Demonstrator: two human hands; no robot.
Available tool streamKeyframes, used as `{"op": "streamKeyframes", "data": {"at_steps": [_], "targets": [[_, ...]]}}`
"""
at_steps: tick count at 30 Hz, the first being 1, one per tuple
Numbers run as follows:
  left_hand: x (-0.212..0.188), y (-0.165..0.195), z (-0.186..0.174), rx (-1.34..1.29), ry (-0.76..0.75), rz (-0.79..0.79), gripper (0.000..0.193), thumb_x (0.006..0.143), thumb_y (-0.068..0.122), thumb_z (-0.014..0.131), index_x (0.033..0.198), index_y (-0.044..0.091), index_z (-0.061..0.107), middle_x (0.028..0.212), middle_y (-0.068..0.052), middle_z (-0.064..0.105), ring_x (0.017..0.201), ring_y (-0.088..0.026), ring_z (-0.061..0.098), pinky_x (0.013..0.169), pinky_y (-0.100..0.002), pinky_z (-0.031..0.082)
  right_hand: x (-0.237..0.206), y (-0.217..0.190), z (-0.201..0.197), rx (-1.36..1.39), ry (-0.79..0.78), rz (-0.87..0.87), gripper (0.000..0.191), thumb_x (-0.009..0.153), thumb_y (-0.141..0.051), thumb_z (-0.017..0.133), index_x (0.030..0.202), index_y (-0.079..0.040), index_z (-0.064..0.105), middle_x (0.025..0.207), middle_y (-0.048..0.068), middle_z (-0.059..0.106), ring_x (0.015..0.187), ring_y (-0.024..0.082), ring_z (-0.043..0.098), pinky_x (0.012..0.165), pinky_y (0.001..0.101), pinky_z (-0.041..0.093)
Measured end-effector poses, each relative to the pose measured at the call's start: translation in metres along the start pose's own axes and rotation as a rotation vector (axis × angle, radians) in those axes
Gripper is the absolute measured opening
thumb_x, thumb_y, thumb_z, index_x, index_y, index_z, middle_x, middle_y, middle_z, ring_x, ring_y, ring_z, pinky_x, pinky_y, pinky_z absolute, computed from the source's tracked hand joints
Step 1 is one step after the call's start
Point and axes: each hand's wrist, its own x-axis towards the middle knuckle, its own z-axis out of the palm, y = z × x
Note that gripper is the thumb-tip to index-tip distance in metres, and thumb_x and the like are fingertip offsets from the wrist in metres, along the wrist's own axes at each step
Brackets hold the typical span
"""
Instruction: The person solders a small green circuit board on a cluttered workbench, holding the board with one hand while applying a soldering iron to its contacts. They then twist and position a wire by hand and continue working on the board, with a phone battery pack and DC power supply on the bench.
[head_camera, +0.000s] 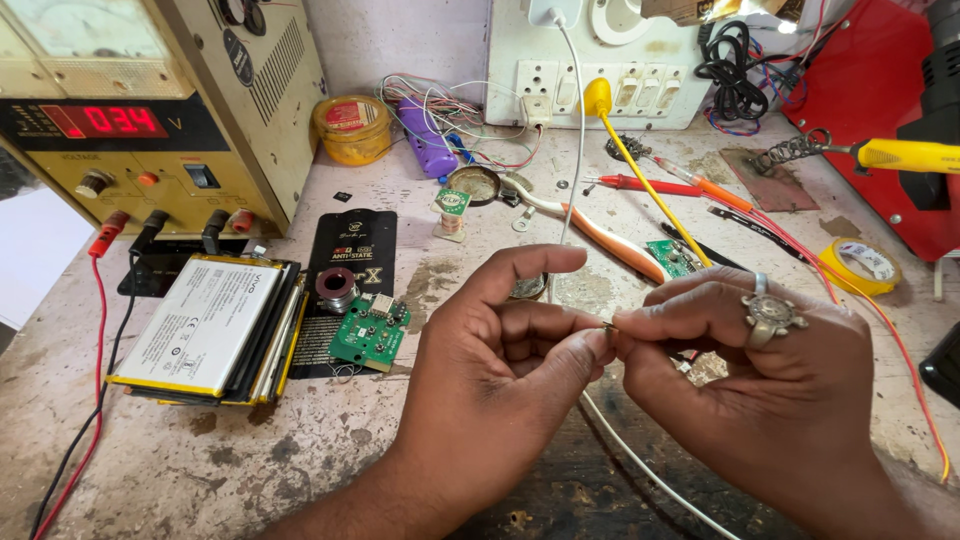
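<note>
My left hand (500, 350) and my right hand (760, 370) meet in the middle of the bench, fingertips pinched together on a tiny metal part (609, 326) that is mostly hidden between them. The right hand wears a large ring (770, 315). A white cable (640, 465) runs under both hands. Left of my left hand lies a small green circuit board (368, 333) with a solder wire spool (336, 286) beside it, on a black flat packet (350, 250).
A stack of phone batteries (205, 325) lies at the left below a beige power supply (150, 110) with red and black leads. A soldering iron (900, 155), yellow tape roll (865, 262), another green board (672, 256), tweezers and wall sockets (600, 85) fill the back.
</note>
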Motion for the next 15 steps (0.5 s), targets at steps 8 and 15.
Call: {"op": "streamKeyframes", "data": {"at_steps": [8, 15], "targets": [[0.0002, 0.0000, 0.0008, -0.012, 0.013, -0.010, 0.049, 0.088, -0.002, 0.071, 0.135, 0.003, 0.057, 0.094, -0.010, 0.078, 0.085, -0.009, 0.072, 0.077, -0.024, 0.060, -0.0012, 0.0006, 0.0021, 0.116, 0.026, 0.003, 0.012, 0.081, 0.001, 0.078, 0.092, -0.002, 0.074, 0.091, 0.006, 0.076, 0.083, 0.010, 0.075, 0.073, 0.0240, 0.063], [0.0010, -0.0014, -0.0004, -0.008, 0.010, -0.008, 0.050, 0.088, -0.002, 0.071, 0.135, 0.002, 0.057, 0.095, -0.010, 0.078, 0.086, -0.010, 0.073, 0.077, -0.025, 0.061, -0.0010, 0.0011, 0.0024, 0.020, 0.025, 0.034, 0.012, 0.078, 0.001, 0.080, 0.088, -0.002, 0.074, 0.089, 0.006, 0.077, 0.080, 0.010, 0.076, 0.070, 0.0237, 0.063]]}}
